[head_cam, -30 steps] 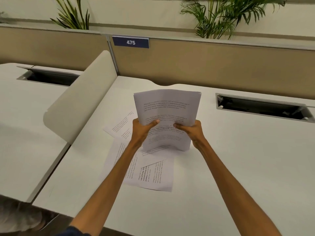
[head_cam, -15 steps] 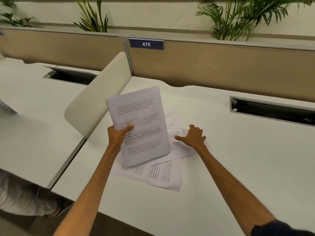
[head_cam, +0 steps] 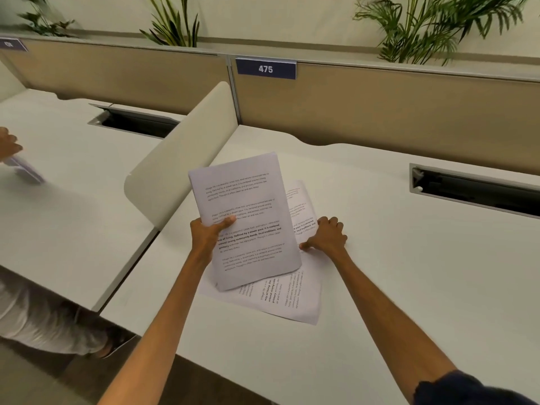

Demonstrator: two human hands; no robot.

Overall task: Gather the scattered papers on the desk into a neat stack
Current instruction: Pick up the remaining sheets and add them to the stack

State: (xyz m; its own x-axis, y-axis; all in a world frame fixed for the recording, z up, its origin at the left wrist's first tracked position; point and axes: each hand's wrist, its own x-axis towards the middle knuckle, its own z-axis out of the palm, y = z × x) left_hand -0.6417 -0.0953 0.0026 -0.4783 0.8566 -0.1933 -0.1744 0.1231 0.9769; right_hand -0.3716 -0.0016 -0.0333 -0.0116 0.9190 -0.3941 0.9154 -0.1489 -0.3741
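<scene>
The person's left hand grips a sheaf of white printed paper sheets by its left edge, thumb pressed across the front, holding it tilted up off the pale off-white desk top. Just right of that sheaf, the right hand rests palm down, fingers curled, on a loose white printed sheet lying flat on the desk; whether it pinches the sheet I cannot tell. Below the sheaf and partly hidden by it, another white printed sheet lies on the desk, turned sideways. Left of the sheaf stands a rounded cream divider panel. Beyond it, a dark blue sign reading 475 sits on the tan partition.
</scene>
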